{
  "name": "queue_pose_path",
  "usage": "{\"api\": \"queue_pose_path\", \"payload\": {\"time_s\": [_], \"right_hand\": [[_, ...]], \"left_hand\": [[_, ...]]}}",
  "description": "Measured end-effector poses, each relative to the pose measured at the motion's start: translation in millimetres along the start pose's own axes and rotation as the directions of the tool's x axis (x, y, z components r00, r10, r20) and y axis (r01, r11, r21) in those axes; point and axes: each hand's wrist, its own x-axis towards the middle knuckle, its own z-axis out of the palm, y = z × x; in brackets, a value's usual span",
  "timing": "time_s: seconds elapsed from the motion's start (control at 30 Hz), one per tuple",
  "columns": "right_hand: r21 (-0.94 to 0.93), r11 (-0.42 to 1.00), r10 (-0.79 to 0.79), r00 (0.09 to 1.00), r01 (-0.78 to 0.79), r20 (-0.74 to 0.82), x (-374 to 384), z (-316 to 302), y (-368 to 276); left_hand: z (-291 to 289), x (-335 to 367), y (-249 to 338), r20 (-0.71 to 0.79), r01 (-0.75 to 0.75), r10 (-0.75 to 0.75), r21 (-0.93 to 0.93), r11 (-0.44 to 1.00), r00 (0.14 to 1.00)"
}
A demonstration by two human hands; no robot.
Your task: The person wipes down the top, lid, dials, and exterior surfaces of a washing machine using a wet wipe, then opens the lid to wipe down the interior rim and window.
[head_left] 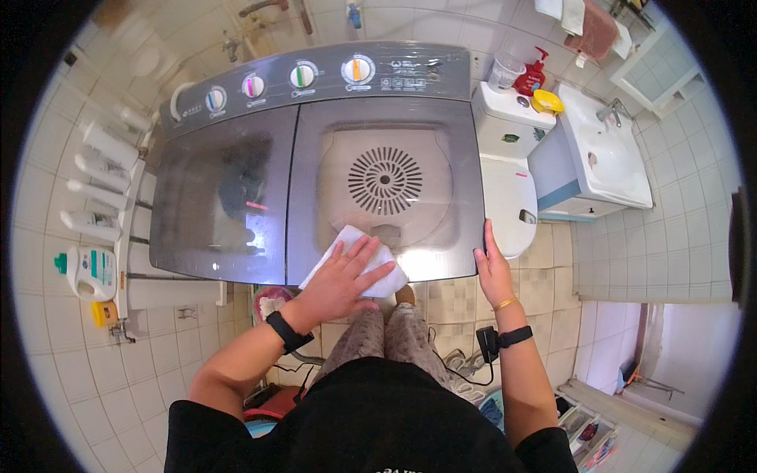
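My left hand (341, 281) lies palm down with its fingers spread on a folded white cloth (386, 285). The cloth is pressed against the front edge of the right lid of a grey twin-tub washing machine (461, 181), and part of it hangs over that edge. At the machine's right front corner, my right hand (495, 272) rests against the side edge, fingers stretched out and thumb apart. Under the see-through right lid (315, 134) a round slotted vent cover (384, 180) shows. Through the darker left lid (181, 197), dim shapes are visible but cannot be made out.
Coloured knobs line the rear control panel (434, 71). To the right are a toilet (509, 197), a red pump bottle (534, 75), a yellow bowl (546, 102) and a white sink (623, 158). A white detergent jug (93, 272) and several bottles stand on the left. A cable (473, 381) hangs near my right wrist.
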Motion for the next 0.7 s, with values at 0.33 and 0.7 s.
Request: {"api": "queue_pose_path", "payload": {"time_s": [0.33, 0.7], "right_hand": [[0.093, 0.995, -0.03, 0.998, 0.035, -0.063, -1.6, -12.7, 8.8], [-0.01, 0.998, 0.058, 0.995, -0.059, -0.076, 14.1, -12.9, -17.3]], "left_hand": [[13.2, 152.2, 81.3, -0.328, -0.25, 0.207, -0.095, 0.964, 0.922], [-29.8, 134.6, 38.1, -0.168, 0.058, -0.066, -0.054, 0.997, 0.984]]}}
